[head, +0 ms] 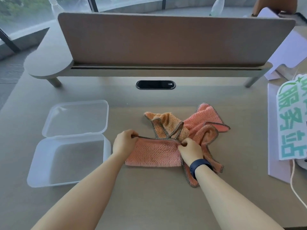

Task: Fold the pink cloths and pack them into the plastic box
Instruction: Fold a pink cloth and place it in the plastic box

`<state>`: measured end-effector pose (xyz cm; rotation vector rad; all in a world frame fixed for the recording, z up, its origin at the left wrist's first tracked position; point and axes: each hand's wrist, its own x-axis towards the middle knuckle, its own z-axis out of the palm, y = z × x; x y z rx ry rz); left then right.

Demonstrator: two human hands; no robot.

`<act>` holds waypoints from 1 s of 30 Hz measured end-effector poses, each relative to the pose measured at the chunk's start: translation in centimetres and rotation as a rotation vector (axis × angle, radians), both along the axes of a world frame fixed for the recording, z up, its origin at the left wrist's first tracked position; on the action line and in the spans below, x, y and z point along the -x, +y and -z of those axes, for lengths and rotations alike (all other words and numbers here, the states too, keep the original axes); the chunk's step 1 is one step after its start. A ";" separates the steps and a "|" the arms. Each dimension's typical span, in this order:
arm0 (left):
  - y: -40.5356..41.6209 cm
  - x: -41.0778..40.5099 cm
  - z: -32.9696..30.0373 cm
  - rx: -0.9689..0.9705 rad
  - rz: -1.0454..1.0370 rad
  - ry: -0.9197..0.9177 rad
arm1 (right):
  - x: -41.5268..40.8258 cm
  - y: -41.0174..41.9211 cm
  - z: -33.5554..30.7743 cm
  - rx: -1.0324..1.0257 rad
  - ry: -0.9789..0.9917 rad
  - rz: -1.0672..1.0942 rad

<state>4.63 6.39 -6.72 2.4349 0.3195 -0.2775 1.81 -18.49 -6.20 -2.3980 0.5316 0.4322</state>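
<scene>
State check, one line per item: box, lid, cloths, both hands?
Clear plastic box: open, nothing inside.
Hinged lid: flipped back flat.
Pink waffle-weave cloth: folded in half, top edge pinched.
Other pink cloths: crumpled heap.
Left hand: pinching cloth corner.
Right hand: pinching cloth corner.

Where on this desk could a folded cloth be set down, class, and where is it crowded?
Free: the bare strip between the plastic box and the left hand; the desk between the cable slot and the pink cloths; the near edge around the forearms. Crowded: right of centre, where both hands, the right hand included, pinch cloth, and the far right with the sign.
</scene>
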 end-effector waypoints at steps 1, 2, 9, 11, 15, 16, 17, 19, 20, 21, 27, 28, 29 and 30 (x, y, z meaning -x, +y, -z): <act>0.0 -0.1 0.3 -0.022 0.008 -0.003 | 0.0 0.0 0.1 -0.008 -0.002 0.018; 0.1 -0.2 0.5 -0.047 0.019 -0.010 | 0.0 -0.1 0.3 -0.009 -0.005 0.025; 0.7 -0.4 1.9 -0.204 0.141 -0.106 | -0.2 0.0 0.6 0.011 -0.003 -0.048; 0.6 -0.4 1.8 -0.252 0.192 -0.095 | 0.0 -0.1 0.6 0.017 -0.018 -0.045; 0.5 0.1 0.9 -0.344 0.283 -0.007 | 0.0 0.2 -0.9 0.006 -0.123 0.014; 0.5 0.5 0.7 -0.360 0.304 0.031 | -0.3 0.4 -1.5 0.016 -0.157 0.009; 0.6 1.0 0.5 -0.376 0.326 0.073 | -0.8 0.7 -2.2 0.027 -0.188 -0.009; 0.5 2.2 0.2 -0.396 0.377 0.139 | -2.1 1.6 -3.5 0.026 -0.227 -0.065; 0.5 2.8 0.1 -0.396 0.394 0.146 | -2.8 2.2 -4.0 0.014 -0.236 -0.100; 0.5 3.5 0.1 -0.385 0.401 0.140 | -3.5 2.9 -4.5 0.006 -0.239 -0.135; 0.6 6.7 0.7 -0.377 0.388 -0.026 | -6.8 7.8 -5.5 -0.002 -0.253 -0.304; 0.5 7.1 0.9 -0.389 0.418 -0.080 | -7.0 8.6 -5.3 0.012 -0.260 -0.327; 0.6 7.6 1.2 -0.398 0.447 -0.130 | -7.2 9.5 -4.9 0.018 -0.262 -0.343; 0.5 8.1 1.4 -0.402 0.473 -0.175 | -7.4 10.1 -4.6 0.012 -0.254 -0.350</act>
